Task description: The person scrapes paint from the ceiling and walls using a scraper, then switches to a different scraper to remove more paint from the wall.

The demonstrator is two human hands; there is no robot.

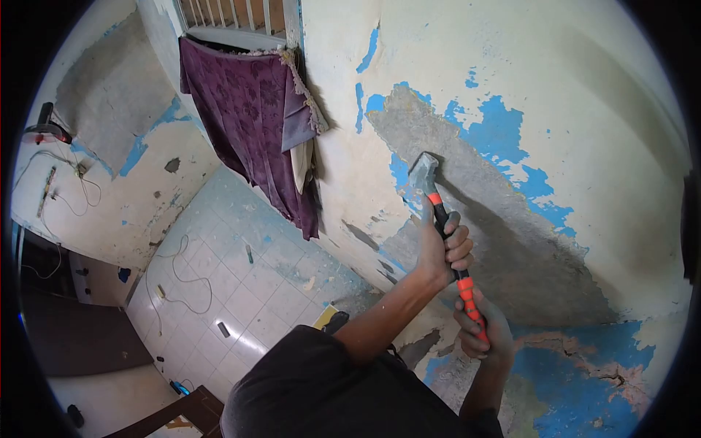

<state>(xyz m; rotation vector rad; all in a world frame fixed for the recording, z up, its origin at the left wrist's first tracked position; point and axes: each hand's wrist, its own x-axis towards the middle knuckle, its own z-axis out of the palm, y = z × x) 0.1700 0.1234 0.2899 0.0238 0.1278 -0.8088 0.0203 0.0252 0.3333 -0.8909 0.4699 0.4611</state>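
Observation:
Both my hands are wrapped around the red and black handle of a hammer [466, 290] with a dusty grey head. My left hand [449, 248] grips it higher up, not far below the head. Lower down, my right hand [485, 325] closes around the red end of the grip. The hammer head overlaps the left edge of a bare grey patch [504, 241] on the wall, and its shadow falls close beside it. Around that patch the cream paint [613, 182] is chipped, with blue paint [500, 131] showing underneath.
A purple cloth [241, 109] hangs below a barred window [234, 14]. On the tiled floor [241, 306] lie a cord [208, 281], a small dark object [223, 330] and paint flakes. Another scraped patch [117, 87] and hanging wires [77, 169] show on the far-left wall.

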